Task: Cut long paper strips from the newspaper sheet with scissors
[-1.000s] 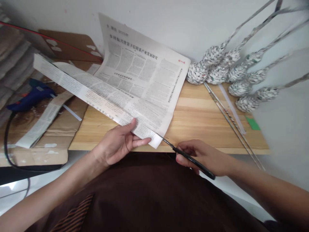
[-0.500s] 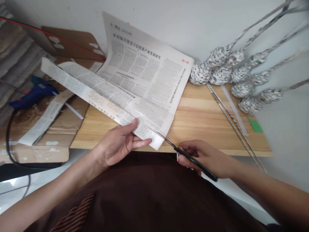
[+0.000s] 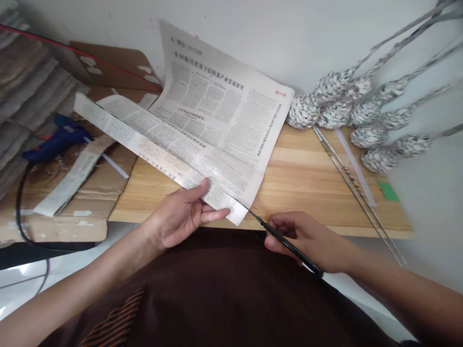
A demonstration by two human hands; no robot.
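Note:
A printed newspaper sheet (image 3: 220, 111) lies on the wooden table and leans up against the wall, its near edge folded into a long strip. My left hand (image 3: 188, 212) pinches this folded edge near its right end, thumb on top and fingers beneath. My right hand (image 3: 300, 238) is closed around black-handled scissors (image 3: 289, 245). Their blades reach into the fold at the sheet's near right corner, a little right of my left fingertips. Part of the blades is hidden by the paper.
At left, a blue glue gun (image 3: 58, 138) and a folded newspaper strip (image 3: 74, 178) lie on cardboard (image 3: 90, 207). Several woven paper gourds (image 3: 379, 159) stand at back right. Thin rolled paper sticks (image 3: 356, 188) and a green piece (image 3: 388, 190) lie on the wooden table (image 3: 292, 178).
The view has shifted slightly, so everything sits a little further right. The scissors have closed somewhat at the paper's corner, while my left hand keeps the same hold.

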